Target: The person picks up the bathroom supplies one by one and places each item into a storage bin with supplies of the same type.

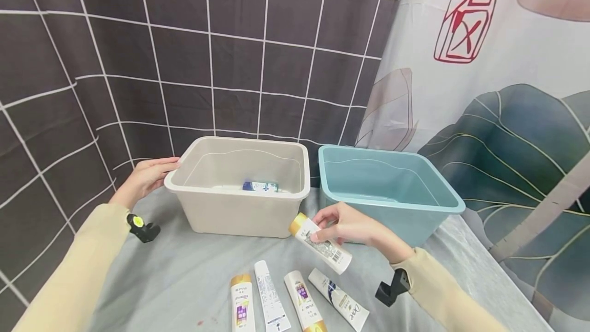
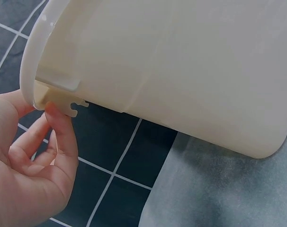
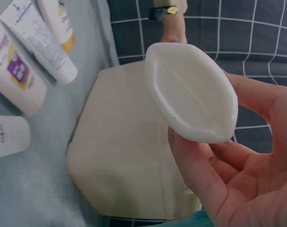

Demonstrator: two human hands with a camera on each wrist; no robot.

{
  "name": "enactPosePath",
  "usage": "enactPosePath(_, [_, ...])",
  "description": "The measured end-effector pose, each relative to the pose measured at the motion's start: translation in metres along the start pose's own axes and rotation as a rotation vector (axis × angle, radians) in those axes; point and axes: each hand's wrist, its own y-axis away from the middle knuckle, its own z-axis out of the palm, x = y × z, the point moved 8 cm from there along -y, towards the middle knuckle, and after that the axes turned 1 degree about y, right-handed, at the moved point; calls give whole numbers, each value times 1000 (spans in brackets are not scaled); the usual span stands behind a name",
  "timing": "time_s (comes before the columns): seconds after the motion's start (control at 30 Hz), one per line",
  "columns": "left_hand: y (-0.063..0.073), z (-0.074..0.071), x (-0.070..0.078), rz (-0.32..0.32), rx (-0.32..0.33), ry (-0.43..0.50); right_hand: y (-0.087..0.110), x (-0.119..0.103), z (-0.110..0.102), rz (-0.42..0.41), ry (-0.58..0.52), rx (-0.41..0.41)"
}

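My right hand point(image 1: 346, 225) grips a white shampoo bottle point(image 1: 331, 251) with a yellow cap, tilted in front of the gap between two bins. In the right wrist view the bottle's base point(image 3: 193, 97) faces the camera, between thumb and fingers. At the far left, my left hand point(image 1: 146, 178) holds the end rim of the beige bin point(image 1: 239, 214). The left wrist view shows its thumb and fingers pinching that rim point(image 2: 29, 71). Inside the beige bin lies a blue and white tube or bottle point(image 1: 260, 186), partly hidden by the front wall.
A teal bin point(image 1: 378, 209) stands right of the beige one. Along the front of the grey cloth point(image 1: 184, 281) lie a gold-capped bottle point(image 1: 242, 304), a white tube point(image 1: 271, 296), another gold-capped bottle point(image 1: 304, 301) and a Dove tube point(image 1: 340, 300). A dark gridded curtain point(image 1: 239, 65) hangs behind.
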Motion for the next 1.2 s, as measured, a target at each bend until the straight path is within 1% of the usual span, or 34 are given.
enactPosePath(0.1, [0,0,0,1,-6,30,-1,-6,-2,-7,0,-8])
enactPosePath(0.23, [0,0,-1,5,-2,13,-1,-13,-4,-17,-9,-22])
enactPosePath(0.37, [1,0,-1,5,14,-65,-4,-18,-6,-17,-16,-33])
enactPosePath(0.5, [1,0,-1,-3,26,-118,-9,-23,-9,-12,-23,-37])
enactPosePath(0.77, [-1,-1,-2,-3,34,-111,-18,-35,-16,-16,-15,-31])
enactPosePath(0.93, [-1,-2,-2,-1,38,-97,-22,-39,-18,-4,-5,-29])
enactPosePath(1.2, [0,0,0,14,46,-115,-29,-46,-20,24,-9,-42])
